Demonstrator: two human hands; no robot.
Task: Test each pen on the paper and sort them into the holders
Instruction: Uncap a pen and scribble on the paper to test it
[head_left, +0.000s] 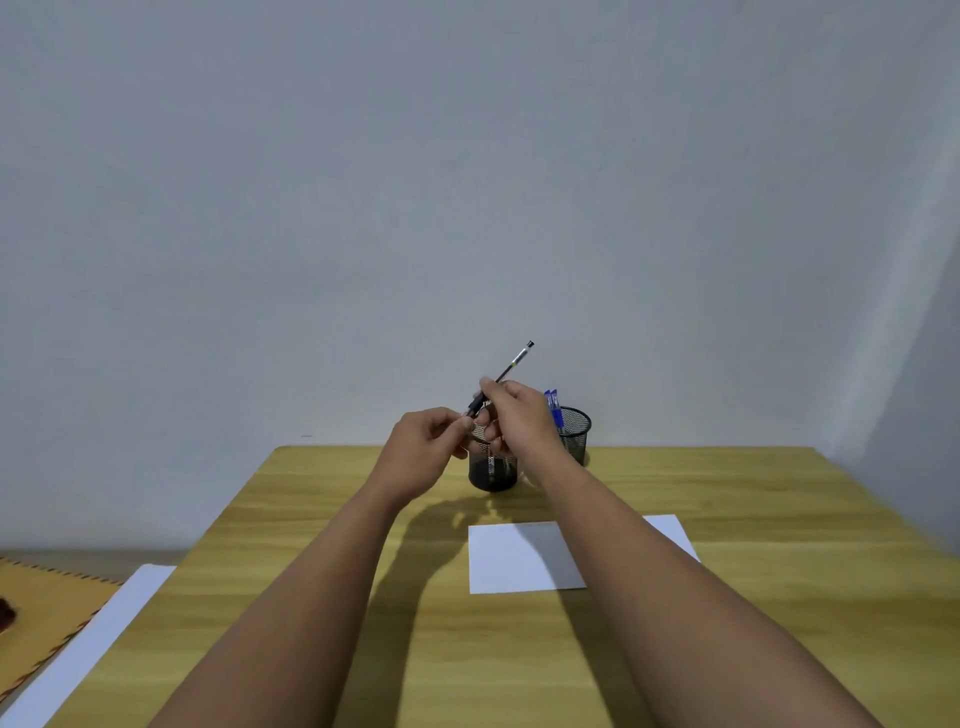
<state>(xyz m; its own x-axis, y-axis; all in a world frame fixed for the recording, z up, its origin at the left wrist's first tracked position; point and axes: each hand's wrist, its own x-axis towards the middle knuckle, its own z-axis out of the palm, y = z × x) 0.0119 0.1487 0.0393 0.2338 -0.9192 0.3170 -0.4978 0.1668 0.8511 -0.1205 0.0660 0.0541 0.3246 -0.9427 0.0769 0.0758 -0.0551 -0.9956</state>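
Right hand (519, 415) pinches a black pen (506, 375) mid-barrel, held tilted above the left mesh holder (492, 470), cap end up-right. Left hand (426, 447) has fingertips curled at the pen's lower end, apparently pinching it; exact contact unclear. Right mesh holder (574, 431), just beside the left one, contains blue pens (554, 408); white paper (519, 558) lies nearer the person.
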